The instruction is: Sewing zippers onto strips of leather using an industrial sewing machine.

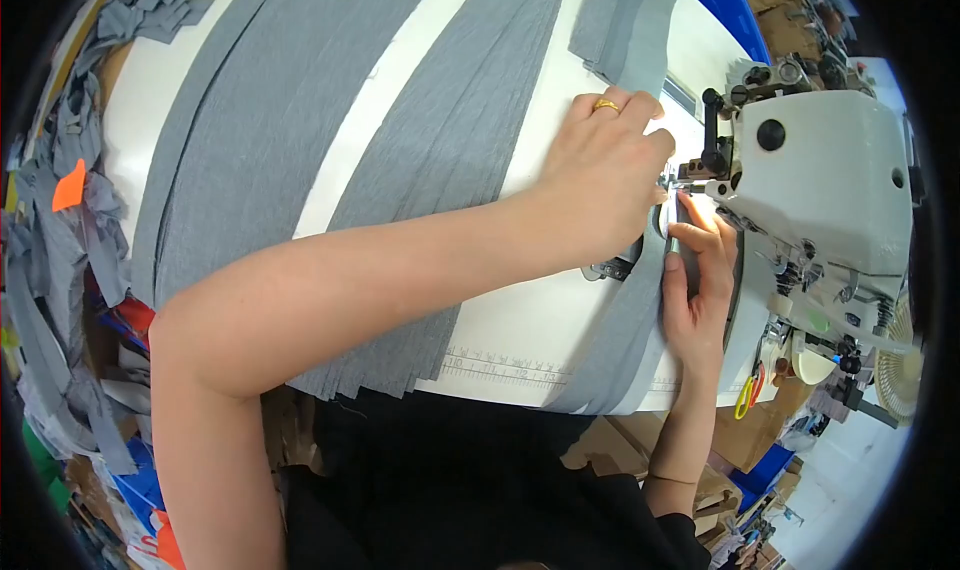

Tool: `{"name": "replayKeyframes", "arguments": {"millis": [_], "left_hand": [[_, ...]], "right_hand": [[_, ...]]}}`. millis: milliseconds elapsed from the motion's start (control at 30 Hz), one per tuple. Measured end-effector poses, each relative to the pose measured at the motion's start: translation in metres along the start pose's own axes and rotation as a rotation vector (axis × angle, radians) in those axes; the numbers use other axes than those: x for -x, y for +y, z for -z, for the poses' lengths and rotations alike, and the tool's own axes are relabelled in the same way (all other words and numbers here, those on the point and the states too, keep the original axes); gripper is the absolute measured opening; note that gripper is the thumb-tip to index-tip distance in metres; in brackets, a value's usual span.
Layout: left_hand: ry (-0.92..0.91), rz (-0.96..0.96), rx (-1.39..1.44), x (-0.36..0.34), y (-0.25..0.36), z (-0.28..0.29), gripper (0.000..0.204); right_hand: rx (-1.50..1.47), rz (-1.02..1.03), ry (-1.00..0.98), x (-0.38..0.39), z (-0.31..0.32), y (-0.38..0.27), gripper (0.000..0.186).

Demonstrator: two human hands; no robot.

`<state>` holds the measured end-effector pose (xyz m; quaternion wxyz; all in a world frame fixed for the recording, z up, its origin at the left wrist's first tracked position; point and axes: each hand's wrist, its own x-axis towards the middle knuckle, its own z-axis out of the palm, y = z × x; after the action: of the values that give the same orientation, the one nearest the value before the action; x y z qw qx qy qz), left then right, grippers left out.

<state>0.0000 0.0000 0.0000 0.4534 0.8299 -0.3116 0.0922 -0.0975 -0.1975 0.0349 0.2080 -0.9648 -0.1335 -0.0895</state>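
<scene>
A white sewing machine [825, 160] stands at the right, its lit needle area between my two hands. My left hand [610, 165], with a ring on one finger, reaches across the table and arches just left of the needle. Its fingers are curled, and whatever lies beneath their tips is hidden. Below the needle, my right hand [703, 280] has thumb and forefinger pinched at the edge of a grey fabric strip [615, 340]. A small pale sliver shows between those fingertips. The strip runs down to the table's front edge. More grey fabric [635, 30] lies beyond my left hand.
Stacks of long grey fabric strips [270, 110] cover the table's left and middle. A ruler scale [510, 367] runs along the front edge. Yellow-and-red-handled scissors [745, 395] hang at the right. Grey scraps [55, 240] heap at the far left; a blue bin [725, 5] stands behind.
</scene>
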Motion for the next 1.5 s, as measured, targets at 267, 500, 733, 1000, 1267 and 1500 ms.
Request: {"name": "replayKeyframes", "arguments": {"millis": [267, 500, 733, 1000, 1267, 1500], "left_hand": [[0.029, -0.001, -0.019, 0.000, -0.002, -0.001, 0.029], [0.005, -0.033, 0.003, -0.002, -0.007, -0.001, 0.025], [-0.060, -0.032, 0.075, -0.006, -0.008, 0.004, 0.030], [-0.177, 0.165, -0.035, 0.022, 0.032, 0.051, 0.040], [-0.171, -0.140, -0.244, 0.095, 0.064, 0.031, 0.037], [-0.176, 0.795, 0.953, 0.075, 0.090, 0.061, 0.025]], "right_hand": [[0.047, -0.020, 0.018, -0.004, -0.005, -0.003, 0.026], [0.003, -0.018, 0.054, -0.005, -0.005, -0.002, 0.027], [-0.024, 0.055, 0.078, 0.002, 0.001, -0.003, 0.026], [-0.008, 0.127, 0.255, 0.055, 0.035, -0.045, 0.032], [-0.309, -0.398, 0.232, 0.175, -0.032, -0.099, 0.018], [-0.964, -0.585, 0.174, 0.186, -0.049, -0.089, 0.024]]}}
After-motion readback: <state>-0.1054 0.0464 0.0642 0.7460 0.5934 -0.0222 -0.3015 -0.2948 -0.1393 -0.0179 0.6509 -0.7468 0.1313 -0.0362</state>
